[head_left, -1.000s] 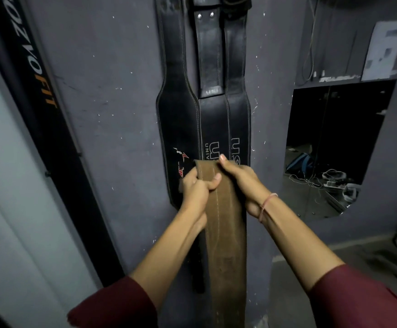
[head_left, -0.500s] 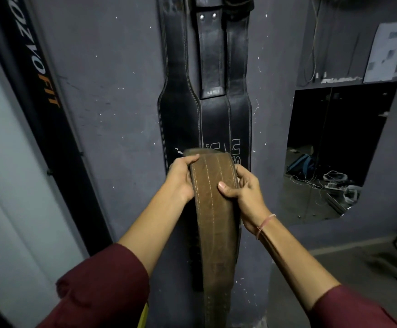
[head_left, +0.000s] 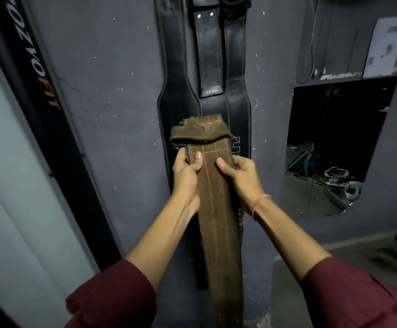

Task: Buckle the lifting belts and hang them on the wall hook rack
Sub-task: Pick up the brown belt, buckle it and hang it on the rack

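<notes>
Right, the grey wall (head_left: 102,110) fills most of the view, speckled with pale flecks. Running from eleven o'clock down toward seven is a long black panel (head_left: 57,147) with white and orange lettering that ends in FIT. Over at three o'clock sits a mirror (head_left: 339,129), dark, showing a floor with loose cables and a blue bag. At twelve o'clock the black belts (head_left: 178,102) hang flat against the wall, side by side, white stitching along their edges, a narrower strap with two rivets lying over the middle; what they hang from is out of view above. Now the brown belt (head_left: 218,223): it runs from dead centre straight down to six o'clock, held up in front of the lower part of the black belts, its top end folded over into a soft flap. Whether it touches the black leather behind, I cannot tell. The left hand (head_left: 186,178) grips its nine o'clock edge, thumb pressed on the front, fingers curled behind. The right hand (head_left: 242,179) grips the three o'clock edge the same way. Maroon sleeves at five and seven, and a thin pink thread (head_left: 260,201) circles the right wrist.
</notes>
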Demonstrator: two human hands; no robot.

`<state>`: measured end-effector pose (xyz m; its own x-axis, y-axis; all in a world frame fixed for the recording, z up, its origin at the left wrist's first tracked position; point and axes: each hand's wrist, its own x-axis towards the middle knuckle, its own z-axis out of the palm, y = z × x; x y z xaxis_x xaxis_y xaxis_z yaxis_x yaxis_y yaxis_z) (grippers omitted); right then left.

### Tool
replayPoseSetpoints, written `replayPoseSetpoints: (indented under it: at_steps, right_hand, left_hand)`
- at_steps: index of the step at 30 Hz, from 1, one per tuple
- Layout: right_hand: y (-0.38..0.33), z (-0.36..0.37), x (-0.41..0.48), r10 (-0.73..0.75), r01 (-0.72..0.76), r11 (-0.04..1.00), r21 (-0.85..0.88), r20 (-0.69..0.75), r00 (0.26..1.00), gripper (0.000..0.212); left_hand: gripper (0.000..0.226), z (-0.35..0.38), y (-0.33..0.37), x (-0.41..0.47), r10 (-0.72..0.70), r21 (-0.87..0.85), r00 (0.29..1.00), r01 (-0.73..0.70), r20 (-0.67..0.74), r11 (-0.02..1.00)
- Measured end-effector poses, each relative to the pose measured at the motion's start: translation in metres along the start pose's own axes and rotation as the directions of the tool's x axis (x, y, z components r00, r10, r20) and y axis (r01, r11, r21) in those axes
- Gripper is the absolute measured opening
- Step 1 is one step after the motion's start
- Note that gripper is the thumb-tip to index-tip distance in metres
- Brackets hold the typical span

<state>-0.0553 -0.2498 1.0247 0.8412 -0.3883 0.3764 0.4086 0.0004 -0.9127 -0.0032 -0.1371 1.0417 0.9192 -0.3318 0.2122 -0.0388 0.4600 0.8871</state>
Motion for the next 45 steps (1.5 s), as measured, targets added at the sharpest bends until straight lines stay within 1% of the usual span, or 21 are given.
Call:
replayPoseSetpoints:
  at_steps: [3, 5, 7, 9, 12, 13, 15, 18, 20, 22, 24, 26, 29, 31, 33, 35, 38, 39, 40, 42, 45]
  right_hand:
    - [0.033, -0.003, -0.023, 0.009, -0.009, 0.999, 0.031, 0.018, 1.0, 0.026]
    - [0.072, -0.012, -0.048, 0.138, -0.137, 0.99, -0.019, 0.075, 0.988, 0.027]
    - [0.099, -0.02, -0.065, 0.297, -0.283, 0.953, -0.111, 0.141, 0.944, 0.026]
    - [0.102, -0.022, -0.069, 0.333, -0.307, 0.937, -0.169, 0.15, 0.931, 0.027]
    - [0.058, -0.003, -0.048, 0.146, -0.142, 0.989, -0.04, 0.101, 0.984, 0.029]
    - [0.037, 0.004, -0.037, 0.07, -0.071, 0.997, 0.018, 0.072, 0.995, 0.03]
    - [-0.001, 0.016, -0.012, -0.01, 0.009, 0.993, 0.114, 0.006, 1.0, 0.034]
    - [-0.036, 0.023, 0.019, -0.01, 0.029, 0.985, 0.169, -0.108, 0.994, 0.043]
    - [-0.038, 0.025, 0.025, 0.016, 0.026, 0.976, 0.216, -0.191, 0.981, 0.044]
    - [-0.036, 0.029, 0.023, 0.023, 0.034, 0.966, 0.256, -0.216, 0.976, 0.037]
    - [-0.037, 0.034, 0.021, -0.01, 0.069, 0.959, 0.274, -0.209, 0.978, 0.02]
    - [-0.042, 0.037, 0.02, -0.046, 0.11, 0.958, 0.267, -0.235, 0.971, 0.011]
    - [-0.05, 0.04, 0.02, -0.073, 0.144, 0.959, 0.243, -0.278, 0.958, 0.016]
    - [-0.052, 0.04, 0.019, -0.092, 0.159, 0.963, 0.218, -0.288, 0.953, 0.018]
    - [-0.054, 0.04, 0.017, -0.115, 0.174, 0.966, 0.19, -0.287, 0.951, 0.018]
    - [-0.054, 0.04, 0.014, -0.147, 0.196, 0.968, 0.155, -0.279, 0.949, 0.017]
    - [-0.049, 0.039, 0.008, -0.177, 0.21, 0.973, 0.1, -0.265, 0.948, 0.01]
    - [-0.047, 0.037, 0.007, -0.184, 0.212, 0.974, 0.082, -0.263, 0.947, 0.011]
    - [-0.045, 0.035, 0.005, -0.19, 0.214, 0.974, 0.067, -0.261, 0.946, 0.013]
    - [-0.041, 0.03, 0.005, -0.218, 0.231, 0.972, 0.029, -0.242, 0.946, 0.012]
    - [-0.04, 0.026, 0.005, -0.247, 0.248, 0.969, -0.016, -0.173, 0.954, 0.014]
  left_hand:
    - [0.017, 0.0, 0.006, 0.004, 0.072, 0.009, 0.997, -0.072, -0.036, 0.997]
    - [0.019, -0.005, 0.008, 0.005, 0.105, 0.041, 0.993, -0.103, -0.054, 0.994]
    - [0.017, -0.009, 0.006, 0.004, 0.135, 0.069, 0.989, -0.13, -0.061, 0.989]
    - [0.018, -0.011, 0.006, 0.004, 0.16, 0.065, 0.985, -0.156, -0.07, 0.986]
    - [0.021, -0.009, 0.007, 0.003, 0.21, 0.073, 0.977, -0.208, -0.024, 0.975]
    - [0.023, -0.008, 0.007, 0.002, 0.211, 0.066, 0.977, -0.21, -0.015, 0.976]
    - [0.026, -0.007, 0.003, -0.002, 0.206, 0.065, 0.979, -0.206, -0.001, 0.976]
    - [0.03, -0.009, -0.004, -0.009, 0.218, 0.115, 0.976, -0.22, 0.032, 0.969]
    - [0.037, -0.014, -0.01, -0.013, 0.257, 0.209, 0.963, -0.269, 0.084, 0.94]
    - [0.054, -0.022, -0.021, -0.019, 0.298, 0.372, 0.945, -0.327, 0.134, 0.869]
    - [0.065, -0.035, -0.041, -0.029, 0.276, 0.453, 0.953, -0.301, 0.121, 0.839]
    - [0.048, -0.051, -0.067, -0.041, 0.213, 0.469, 0.974, -0.226, 0.08, 0.854]
    - [0.025, -0.065, -0.087, -0.054, 0.093, 0.403, 0.991, -0.122, 0.092, 0.907]
    - [0.024, -0.062, -0.078, -0.052, 0.059, 0.361, 0.992, -0.095, 0.109, 0.928]
    - [0.035, -0.051, -0.055, -0.043, 0.049, 0.302, 0.99, -0.087, 0.133, 0.949]
    - [0.034, -0.037, -0.023, -0.034, 0.084, 0.163, 0.988, -0.105, 0.129, 0.981]
    - [0.014, -0.019, 0.029, -0.023, 0.137, -0.116, 0.981, -0.122, 0.139, 0.986]
    - [0.021, -0.016, 0.043, -0.019, 0.132, -0.11, 0.977, -0.114, 0.168, 0.987]
    - [0.034, -0.013, 0.053, -0.014, 0.108, -0.048, 0.977, -0.1, 0.184, 0.994]
    - [0.053, -0.008, 0.064, -0.006, 0.077, 0.102, 0.988, -0.091, 0.135, 0.991]
    - [0.039, 0.0, 0.059, 0.002, 0.159, 0.185, 0.987, -0.155, -0.011, 0.97]
